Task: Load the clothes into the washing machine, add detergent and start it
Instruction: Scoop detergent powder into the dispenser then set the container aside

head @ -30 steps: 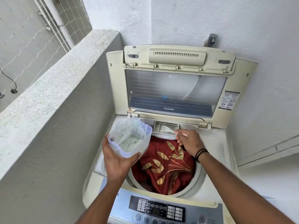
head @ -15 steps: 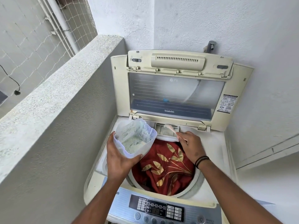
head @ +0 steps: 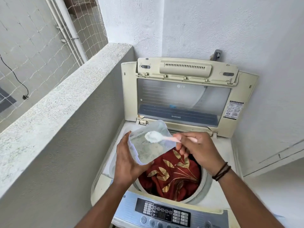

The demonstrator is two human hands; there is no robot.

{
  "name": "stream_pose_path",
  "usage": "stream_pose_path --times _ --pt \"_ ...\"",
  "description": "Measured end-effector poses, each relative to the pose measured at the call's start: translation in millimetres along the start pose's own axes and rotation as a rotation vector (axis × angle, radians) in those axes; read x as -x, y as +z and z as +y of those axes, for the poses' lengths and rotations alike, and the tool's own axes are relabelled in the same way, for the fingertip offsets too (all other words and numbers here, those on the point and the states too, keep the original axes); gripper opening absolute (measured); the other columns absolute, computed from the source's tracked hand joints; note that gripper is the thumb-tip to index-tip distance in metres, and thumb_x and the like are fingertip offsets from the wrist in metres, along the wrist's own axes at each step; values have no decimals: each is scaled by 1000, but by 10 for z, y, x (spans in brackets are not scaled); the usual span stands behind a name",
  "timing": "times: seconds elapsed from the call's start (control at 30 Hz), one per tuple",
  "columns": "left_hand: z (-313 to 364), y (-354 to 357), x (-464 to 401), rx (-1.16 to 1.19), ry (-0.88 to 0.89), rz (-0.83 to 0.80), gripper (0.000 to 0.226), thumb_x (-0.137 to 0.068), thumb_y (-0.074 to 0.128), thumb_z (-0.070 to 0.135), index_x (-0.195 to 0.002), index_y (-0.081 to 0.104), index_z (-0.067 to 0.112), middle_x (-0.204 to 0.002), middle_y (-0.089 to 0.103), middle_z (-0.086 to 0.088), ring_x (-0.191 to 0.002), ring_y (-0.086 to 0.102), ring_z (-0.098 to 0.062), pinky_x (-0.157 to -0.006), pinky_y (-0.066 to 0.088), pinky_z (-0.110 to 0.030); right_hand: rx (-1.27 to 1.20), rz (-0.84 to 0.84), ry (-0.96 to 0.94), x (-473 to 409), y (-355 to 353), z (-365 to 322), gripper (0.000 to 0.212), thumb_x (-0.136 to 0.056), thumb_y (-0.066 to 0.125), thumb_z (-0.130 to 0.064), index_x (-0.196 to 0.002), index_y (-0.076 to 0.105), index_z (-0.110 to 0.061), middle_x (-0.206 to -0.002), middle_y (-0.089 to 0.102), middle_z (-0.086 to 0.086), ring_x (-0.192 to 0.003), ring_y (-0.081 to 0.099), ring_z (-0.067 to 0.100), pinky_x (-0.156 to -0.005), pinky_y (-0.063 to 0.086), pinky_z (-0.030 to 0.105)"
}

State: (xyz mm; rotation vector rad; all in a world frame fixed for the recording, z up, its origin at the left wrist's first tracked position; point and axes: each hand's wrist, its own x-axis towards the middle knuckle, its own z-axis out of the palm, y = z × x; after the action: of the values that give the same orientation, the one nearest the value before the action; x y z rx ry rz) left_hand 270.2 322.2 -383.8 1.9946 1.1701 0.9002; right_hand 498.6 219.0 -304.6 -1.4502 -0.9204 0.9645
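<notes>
Over drum: left hand (head: 130, 163) grasps clear tub (head: 148, 150); right hand (head: 199, 150) pinches pink spoon (head: 171, 138) (powder heaped).

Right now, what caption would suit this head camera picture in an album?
Right hand lifts a spoon heaped with detergent from the tub in the left hand, above red cloth.

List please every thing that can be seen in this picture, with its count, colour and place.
top-loading washing machine: 1, cream, in the corner, lid raised
red cloth with gold leaves: 1, inside the drum
clear plastic detergent tub: 1, translucent, tilted over the drum's left rim
pink plastic spoon: 1, heaped with white powder, over the tub
control panel: 1, grey-blue with dark buttons, machine front
metal tap: 1, grey, on the wall behind the lid
concrete parapet: 1, grey, left
left hand: 1, holds the tub
right hand: 1, holds the spoon, dark bands on the wrist
</notes>
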Motion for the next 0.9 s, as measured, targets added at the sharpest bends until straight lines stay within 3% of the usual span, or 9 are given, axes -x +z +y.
stream_pose_path --times 0.1,0.17,0.3,0.43,0.57,0.7,0.8,0.9 --pt "76 -17 55 -1 121 6 130 -48 84 78 -152 27 25 -146 37 14 -135 43 -15 -104 45 -31 457 -44 -124 84 151 -66 22 -95 65 -27 -115 73 -25 -77 71 -9 -64 63 6 -58 45 16" --pt "145 -24 101 16 225 18 123 -55 84 74 -151 28 21 -148 36 14 -135 45 -19 -107 43 -25 645 -61 -215 113 279 -74 26 -96 64 -25 -121 70 -24 -86 68 -8 -74 62 8 -66 44 15" --pt "230 -72 197 52 315 52 117 -60 87 61 -150 29 15 -151 38 2 -136 45 -26 -111 35 -20 696 -182 -239 232 416 -51 27 -99 58 -24 -124 69 -23 -88 58 -6 -82 59 8 -75 44 14" --pt "249 -142 223 44 303 21 116 -59 87 63 -146 32 10 -147 44 -12 -136 46 -30 -110 33 -16 798 -371 -230 332 381 -74 28 -99 56 -24 -123 70 -25 -92 56 -10 -87 59 8 -80 46 19" --pt "255 -134 272 35 355 11 112 -60 91 53 -144 33 8 -146 45 -13 -134 49 -33 -110 35 -16 773 -254 -268 337 350 -157 27 -100 56 -25 -123 70 -25 -86 56 -10 -77 55 3 -67 38 9" --pt "261 -97 275 35 365 -11 119 -54 98 45 -145 32 8 -146 43 -13 -134 48 -36 -109 34 -13 790 -255 -240 381 404 -120 29 -101 53 -24 -125 69 -20 -90 57 -4 -80 55 9 -71 37 12" --pt "282 -125 263 54 339 -17 116 -60 87 63 -145 32 9 -146 45 -16 -135 47 -34 -107 30 -6 801 -315 -211 444 372 -88 29 -101 53 -25 -124 70 -21 -99 65 -4 -89 60 9 -80 45 17" --pt "268 -134 248 47 354 -7 114 -62 84 65 -146 32 8 -148 43 -15 -136 46 -32 -110 30 -10 787 -211 -250 417 295 -85 28 -101 52 -26 -119 72 -19 -94 66 -2 -84 61 9 -75 48 20"
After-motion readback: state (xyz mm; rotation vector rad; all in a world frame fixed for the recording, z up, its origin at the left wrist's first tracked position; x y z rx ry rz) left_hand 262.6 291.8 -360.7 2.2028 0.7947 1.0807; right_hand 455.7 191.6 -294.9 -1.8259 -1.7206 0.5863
